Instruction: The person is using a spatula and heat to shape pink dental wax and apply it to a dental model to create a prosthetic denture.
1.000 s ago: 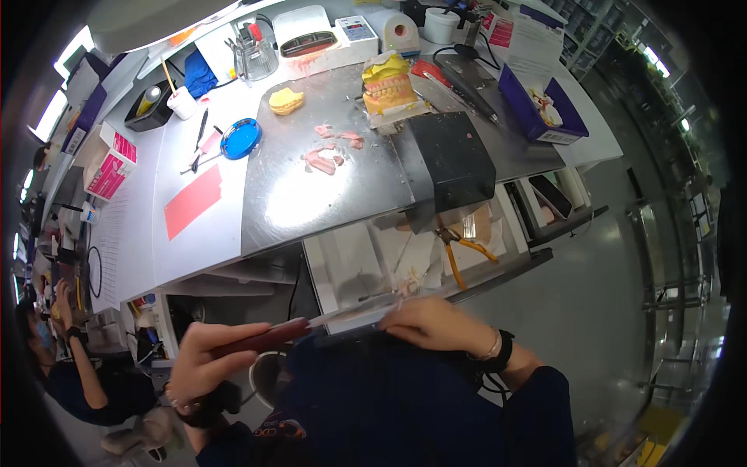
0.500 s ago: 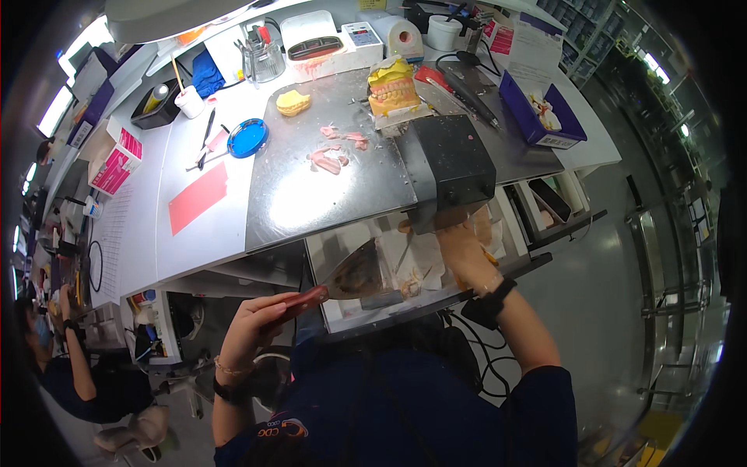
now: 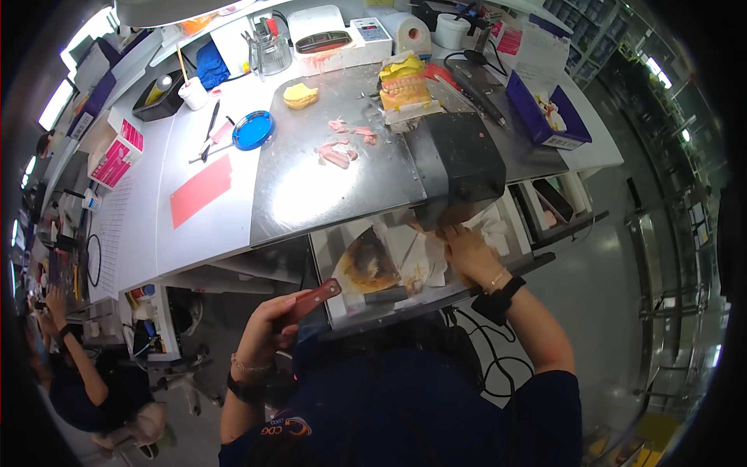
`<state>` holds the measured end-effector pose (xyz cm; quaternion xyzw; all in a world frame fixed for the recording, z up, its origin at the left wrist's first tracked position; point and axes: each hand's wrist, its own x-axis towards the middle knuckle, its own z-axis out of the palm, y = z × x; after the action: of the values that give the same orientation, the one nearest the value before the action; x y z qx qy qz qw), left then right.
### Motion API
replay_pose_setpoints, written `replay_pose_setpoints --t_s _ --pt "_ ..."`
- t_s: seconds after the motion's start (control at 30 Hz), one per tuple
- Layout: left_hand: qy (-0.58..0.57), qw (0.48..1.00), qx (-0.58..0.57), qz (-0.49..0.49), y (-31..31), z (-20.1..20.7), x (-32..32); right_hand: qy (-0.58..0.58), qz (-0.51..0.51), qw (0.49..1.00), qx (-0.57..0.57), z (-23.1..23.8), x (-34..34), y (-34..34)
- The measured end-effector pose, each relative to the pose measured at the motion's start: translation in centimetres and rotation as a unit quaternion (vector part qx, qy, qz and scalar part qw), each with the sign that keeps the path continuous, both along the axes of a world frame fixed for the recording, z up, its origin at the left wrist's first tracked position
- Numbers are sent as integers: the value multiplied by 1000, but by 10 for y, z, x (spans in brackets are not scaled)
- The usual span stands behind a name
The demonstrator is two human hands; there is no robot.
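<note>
My left hand (image 3: 274,321) is wrapped round the red-brown riveted handle of a scraper (image 3: 313,302). Its broad triangular blade (image 3: 366,268), stained brown and yellow, is tilted over the open drawer (image 3: 342,315). My right hand (image 3: 471,255) reaches into that drawer below a black box-shaped housing (image 3: 463,159) at the bench edge. Its fingers are curled down among crumpled white tissues (image 3: 426,261), the tips partly hidden; what they hold, if anything, cannot be made out. Behind the housing stands a yellow dental model with pink gums and teeth (image 3: 405,86).
Pink wax scraps (image 3: 338,153) lie on the metal bench top (image 3: 373,187). Farther left are a pink wax sheet (image 3: 201,191) and a blue round lid (image 3: 254,130). A purple tray (image 3: 545,117) stands right; a second open drawer (image 3: 556,198) juts out below. Another person (image 3: 93,381) works far left.
The scraper blade has turned, showing more of its stained face, and my left hand has shifted slightly right. My right hand has drawn back a little from beneath the housing, fingers curled.
</note>
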<state>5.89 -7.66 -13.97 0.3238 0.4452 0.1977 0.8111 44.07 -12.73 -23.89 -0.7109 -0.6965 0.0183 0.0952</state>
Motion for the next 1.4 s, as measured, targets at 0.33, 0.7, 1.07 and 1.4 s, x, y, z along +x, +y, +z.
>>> replay_pose_setpoints --t_s 0.33,0.7,1.07,1.4 --pt "-27 999 -23 28 -9 -10 -6 270 176 941 102 115 -74 -38" --pt "307 742 567 -184 -20 37 -11 365 123 904 187 122 -88 -24" --pt "328 677 637 -164 -22 40 -22 221 316 854 349 212 -114 95" --pt "312 672 642 -199 -27 47 -28 274 124 929 218 147 -122 130"
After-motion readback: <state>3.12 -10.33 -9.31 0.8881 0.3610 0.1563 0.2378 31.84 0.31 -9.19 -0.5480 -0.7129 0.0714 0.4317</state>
